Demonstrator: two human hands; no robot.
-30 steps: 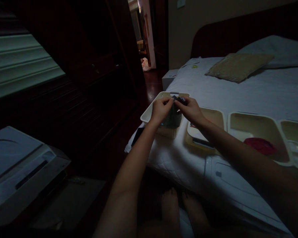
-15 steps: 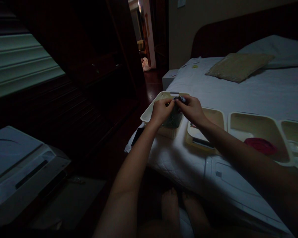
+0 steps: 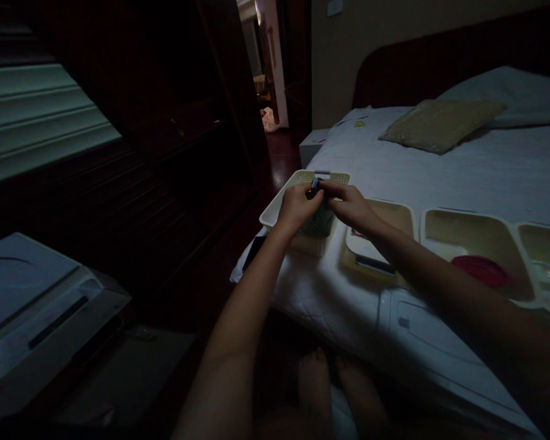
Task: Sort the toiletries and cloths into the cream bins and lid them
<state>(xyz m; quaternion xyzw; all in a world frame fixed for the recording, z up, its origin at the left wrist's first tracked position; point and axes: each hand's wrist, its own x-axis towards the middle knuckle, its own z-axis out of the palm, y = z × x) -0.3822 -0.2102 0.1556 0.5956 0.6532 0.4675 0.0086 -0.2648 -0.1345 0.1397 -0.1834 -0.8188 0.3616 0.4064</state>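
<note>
Dimly lit | left hand (image 3: pixel 299 205) pinching dark patterned item (image 3: pixel 315 184) | right hand (image 3: pixel 351 205) curled against it, grip unclear | perforated basket (image 3: pixel 310 245) beneath

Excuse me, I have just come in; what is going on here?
A person's left hand and right hand are together, holding a small dark item with black-and-white patterning; the light is too dim to tell what it is. In the view, the hands overlap a cream perforated plastic basket at the edge of the white-covered bed. To its right stand open cream plastic bins, one with a crimson item inside.
</note>
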